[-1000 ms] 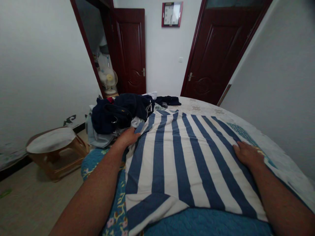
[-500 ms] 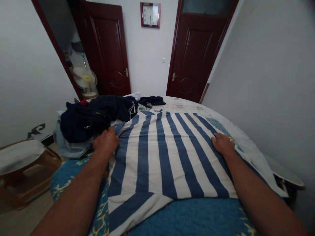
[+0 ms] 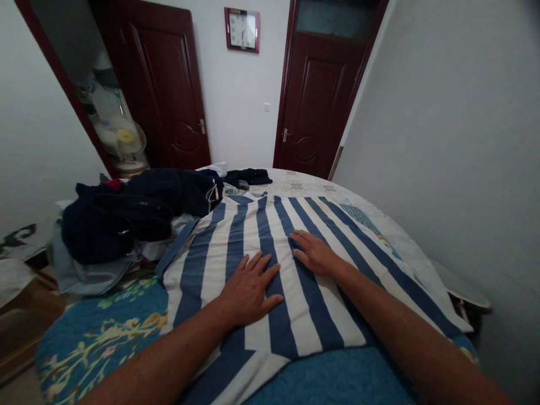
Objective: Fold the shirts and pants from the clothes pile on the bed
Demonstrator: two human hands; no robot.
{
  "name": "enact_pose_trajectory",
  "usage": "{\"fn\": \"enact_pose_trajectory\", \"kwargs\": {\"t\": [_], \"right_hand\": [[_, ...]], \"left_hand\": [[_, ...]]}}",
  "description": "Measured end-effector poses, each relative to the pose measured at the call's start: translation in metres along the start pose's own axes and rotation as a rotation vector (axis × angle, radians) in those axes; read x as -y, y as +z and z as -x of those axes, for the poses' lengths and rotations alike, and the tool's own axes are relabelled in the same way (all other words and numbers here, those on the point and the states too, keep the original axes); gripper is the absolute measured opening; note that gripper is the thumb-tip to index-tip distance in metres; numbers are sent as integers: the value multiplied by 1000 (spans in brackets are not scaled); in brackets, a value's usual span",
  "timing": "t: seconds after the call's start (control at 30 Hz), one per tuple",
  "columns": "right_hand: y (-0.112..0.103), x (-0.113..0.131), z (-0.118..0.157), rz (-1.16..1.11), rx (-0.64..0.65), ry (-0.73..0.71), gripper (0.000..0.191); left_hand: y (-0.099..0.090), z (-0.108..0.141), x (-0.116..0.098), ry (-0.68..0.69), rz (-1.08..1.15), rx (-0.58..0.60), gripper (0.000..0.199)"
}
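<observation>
The left hand (image 3: 248, 292), fingers splayed, and the right hand (image 3: 314, 254), fingers extended, rest on a striped cloth (image 3: 208, 259) spread over a blue cover (image 3: 312, 377), beside dark clothes (image 3: 156, 191); neither grips anything. Light, flat palms working outward from the middle should smooth it best, with the slanting near flap (image 3: 253, 378) likely needing straightening so no crease is pressed in.
</observation>
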State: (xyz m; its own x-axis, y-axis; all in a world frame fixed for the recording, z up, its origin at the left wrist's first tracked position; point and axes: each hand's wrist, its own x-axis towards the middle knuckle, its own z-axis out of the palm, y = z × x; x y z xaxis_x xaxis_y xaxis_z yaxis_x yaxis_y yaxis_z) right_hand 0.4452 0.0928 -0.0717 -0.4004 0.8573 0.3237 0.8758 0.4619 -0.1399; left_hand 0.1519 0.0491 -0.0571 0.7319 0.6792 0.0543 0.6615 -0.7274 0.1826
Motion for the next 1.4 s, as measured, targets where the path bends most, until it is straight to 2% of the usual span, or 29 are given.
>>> {"fn": "enact_pose_trajectory", "kwargs": {"t": [0.1,0.17,0.23,0.3,0.37,0.47,0.63,0.7,0.8,0.9,0.97,1.07,1.2,1.4], "right_hand": [[12,41,-36,-41,90,-39,60],[22,57,-58,-59,142,-44,59],[32,61,-75,-65,169,-19,59],[40,49,-89,-51,170,44,61],[44,23,-98,-17,168,134,63],[41,-37,-104,48,171,313,66],[24,-143,-85,147,116,642,66],[19,-170,-74,171,62,711,66],[16,-188,-63,192,-50,743,64],[15,-185,-56,225,-198,712,62],[15,-176,-50,227,-228,671,60],[14,-158,-36,214,-163,626,57],[9,-127,-12,218,-70,579,56],[-9,-77,33,157,68,606,61]], "left_hand": [[-6,2,1,52,-2,28,79],[-8,3,1,71,-4,36,82],[-9,4,2,73,0,48,85],[-9,5,2,75,14,74,88],[-8,5,3,80,36,95,90],[-7,6,6,93,79,101,91],[-7,6,9,105,142,93,89],[-9,7,9,98,151,105,90],[-11,6,9,94,163,116,91],[-10,4,10,52,172,88,85],[-7,2,12,-8,159,55,82],[-3,-1,14,-61,118,19,87],[0,-4,13,-59,69,-2,87],[4,-7,14,-41,2,-44,81]]}}
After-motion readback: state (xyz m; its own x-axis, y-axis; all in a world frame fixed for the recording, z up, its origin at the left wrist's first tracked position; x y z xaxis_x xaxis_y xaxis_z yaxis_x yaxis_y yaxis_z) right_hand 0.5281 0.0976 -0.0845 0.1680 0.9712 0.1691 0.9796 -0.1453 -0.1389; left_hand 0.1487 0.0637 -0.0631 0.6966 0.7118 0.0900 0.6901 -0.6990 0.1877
